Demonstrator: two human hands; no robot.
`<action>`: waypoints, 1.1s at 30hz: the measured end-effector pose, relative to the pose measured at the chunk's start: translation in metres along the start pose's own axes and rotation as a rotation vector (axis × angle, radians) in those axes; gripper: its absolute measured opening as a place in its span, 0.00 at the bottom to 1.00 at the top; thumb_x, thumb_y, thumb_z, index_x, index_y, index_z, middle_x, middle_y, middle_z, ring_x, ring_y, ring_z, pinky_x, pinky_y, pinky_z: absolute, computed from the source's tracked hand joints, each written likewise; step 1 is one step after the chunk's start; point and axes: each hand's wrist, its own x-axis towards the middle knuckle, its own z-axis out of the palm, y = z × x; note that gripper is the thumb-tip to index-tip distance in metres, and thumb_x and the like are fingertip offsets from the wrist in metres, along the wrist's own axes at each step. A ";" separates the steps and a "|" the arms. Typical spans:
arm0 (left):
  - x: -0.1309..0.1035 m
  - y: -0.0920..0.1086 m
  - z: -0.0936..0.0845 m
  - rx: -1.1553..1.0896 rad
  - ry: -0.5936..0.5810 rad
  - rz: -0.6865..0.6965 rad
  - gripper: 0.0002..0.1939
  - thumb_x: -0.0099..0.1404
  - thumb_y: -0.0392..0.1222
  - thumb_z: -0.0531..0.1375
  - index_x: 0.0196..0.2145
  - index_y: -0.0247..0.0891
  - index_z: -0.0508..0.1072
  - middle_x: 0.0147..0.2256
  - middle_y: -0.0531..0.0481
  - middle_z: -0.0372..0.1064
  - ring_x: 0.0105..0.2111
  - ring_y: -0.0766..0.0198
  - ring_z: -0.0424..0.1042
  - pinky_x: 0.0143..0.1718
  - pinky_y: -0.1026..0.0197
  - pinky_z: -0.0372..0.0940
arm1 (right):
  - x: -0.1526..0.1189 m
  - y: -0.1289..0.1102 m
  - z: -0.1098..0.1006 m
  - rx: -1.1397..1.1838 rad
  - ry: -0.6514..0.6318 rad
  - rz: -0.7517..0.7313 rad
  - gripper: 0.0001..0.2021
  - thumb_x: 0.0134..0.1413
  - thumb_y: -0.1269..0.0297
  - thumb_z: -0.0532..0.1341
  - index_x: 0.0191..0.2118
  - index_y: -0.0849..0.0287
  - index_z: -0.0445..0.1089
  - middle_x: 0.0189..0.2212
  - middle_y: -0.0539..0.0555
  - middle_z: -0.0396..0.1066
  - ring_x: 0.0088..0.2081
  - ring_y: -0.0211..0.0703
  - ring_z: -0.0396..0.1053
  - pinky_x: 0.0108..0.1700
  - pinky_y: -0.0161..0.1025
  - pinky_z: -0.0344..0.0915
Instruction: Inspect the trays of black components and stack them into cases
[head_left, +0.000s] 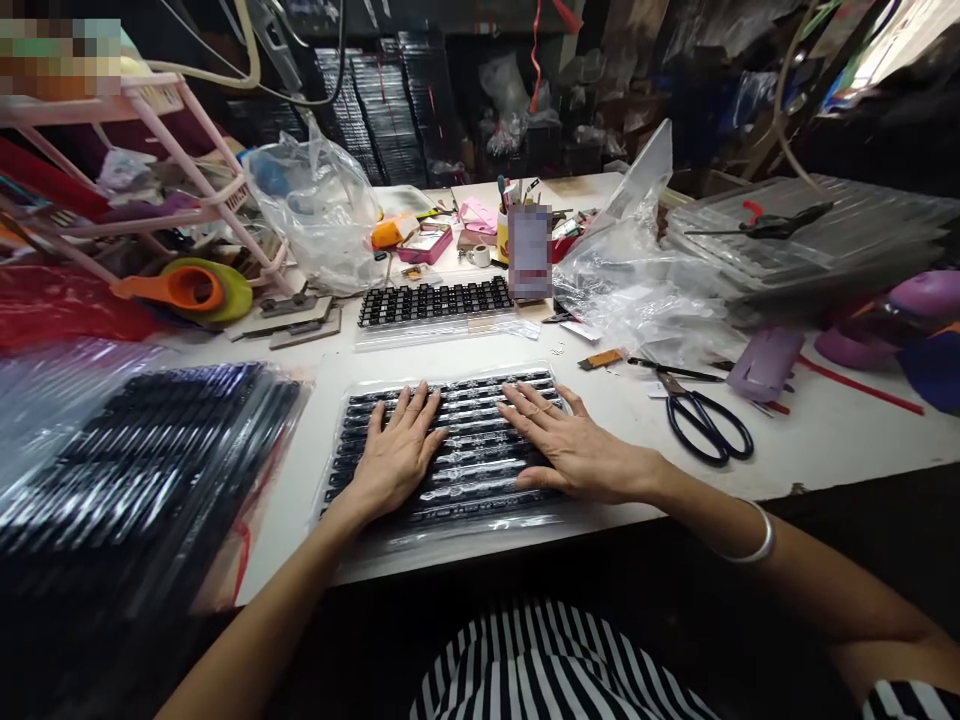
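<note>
In front of me on the white table lies a clear plastic tray (469,470) with rows of black parts under a shiny clear layer. My left hand (397,447) rests flat on its left half, fingers spread. On the right half my right hand (566,440) lies palm down, its fingers also apart. Neither hand grips anything. Beyond the tray sits a set of small black parts (435,300) in rows on a clear strip. To my left rises a stack of trays with black parts (157,440), partly blurred.
Dark-handled scissors (705,425) lie right of the tray, near an orange cutter (602,359). Crumpled clear plastic bags (637,290) and stacked clear trays (817,240) take up the back right. A pink rack (187,150) stands at the left, beside an orange tape dispenser (199,290).
</note>
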 end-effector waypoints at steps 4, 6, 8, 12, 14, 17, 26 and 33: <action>0.001 -0.011 -0.007 -0.244 0.023 0.015 0.27 0.70 0.50 0.39 0.63 0.39 0.54 0.66 0.46 0.43 0.65 0.57 0.39 0.63 0.42 0.34 | 0.008 -0.008 0.012 -0.019 0.087 -0.068 0.39 0.59 0.39 0.44 0.67 0.63 0.43 0.67 0.64 0.35 0.67 0.55 0.34 0.63 0.61 0.34; -0.007 -0.027 -0.015 -0.434 0.049 0.019 0.27 0.69 0.51 0.41 0.61 0.39 0.58 0.65 0.45 0.47 0.64 0.58 0.45 0.63 0.45 0.39 | 0.008 -0.008 0.017 -0.017 0.088 -0.068 0.38 0.59 0.39 0.45 0.66 0.63 0.46 0.67 0.63 0.38 0.67 0.55 0.36 0.64 0.61 0.36; -0.024 -0.049 -0.023 -0.570 0.136 -0.043 0.28 0.67 0.53 0.46 0.60 0.37 0.60 0.64 0.43 0.51 0.63 0.57 0.49 0.63 0.49 0.44 | 0.003 -0.004 0.019 -0.005 0.092 -0.047 0.38 0.59 0.40 0.46 0.66 0.62 0.48 0.67 0.62 0.40 0.67 0.54 0.36 0.64 0.59 0.38; -0.075 -0.085 -0.021 -0.646 0.238 -0.263 0.32 0.62 0.56 0.55 0.59 0.37 0.62 0.62 0.43 0.56 0.62 0.55 0.53 0.62 0.50 0.48 | -0.016 0.010 0.024 0.070 0.157 0.154 0.32 0.63 0.46 0.44 0.65 0.59 0.49 0.67 0.60 0.42 0.67 0.53 0.38 0.62 0.60 0.43; -0.093 -0.089 -0.012 -0.664 0.209 -0.289 0.31 0.63 0.55 0.54 0.59 0.37 0.62 0.61 0.44 0.57 0.62 0.55 0.54 0.62 0.50 0.48 | -0.024 0.017 0.033 0.145 0.284 0.355 0.33 0.62 0.45 0.44 0.65 0.63 0.49 0.66 0.64 0.42 0.67 0.55 0.40 0.62 0.62 0.45; -0.101 -0.076 0.000 -0.565 0.200 -0.279 0.28 0.67 0.51 0.47 0.59 0.36 0.61 0.60 0.44 0.57 0.62 0.57 0.51 0.63 0.49 0.43 | -0.028 0.023 0.045 0.331 0.467 0.587 0.41 0.57 0.39 0.47 0.62 0.71 0.54 0.63 0.72 0.50 0.65 0.60 0.47 0.62 0.60 0.46; -0.095 -0.060 0.001 -0.383 0.129 -0.235 0.28 0.68 0.51 0.44 0.62 0.37 0.56 0.63 0.43 0.52 0.64 0.57 0.47 0.63 0.45 0.41 | -0.028 0.006 0.018 1.008 0.565 0.659 0.29 0.51 0.45 0.60 0.55 0.57 0.67 0.64 0.58 0.52 0.65 0.52 0.47 0.66 0.51 0.43; -0.094 -0.062 0.002 -0.526 0.187 -0.283 0.28 0.67 0.54 0.45 0.59 0.39 0.61 0.61 0.45 0.56 0.63 0.57 0.50 0.63 0.46 0.41 | -0.028 -0.005 -0.007 1.318 0.765 0.455 0.20 0.52 0.59 0.63 0.52 0.50 0.69 0.62 0.51 0.58 0.63 0.52 0.54 0.64 0.53 0.49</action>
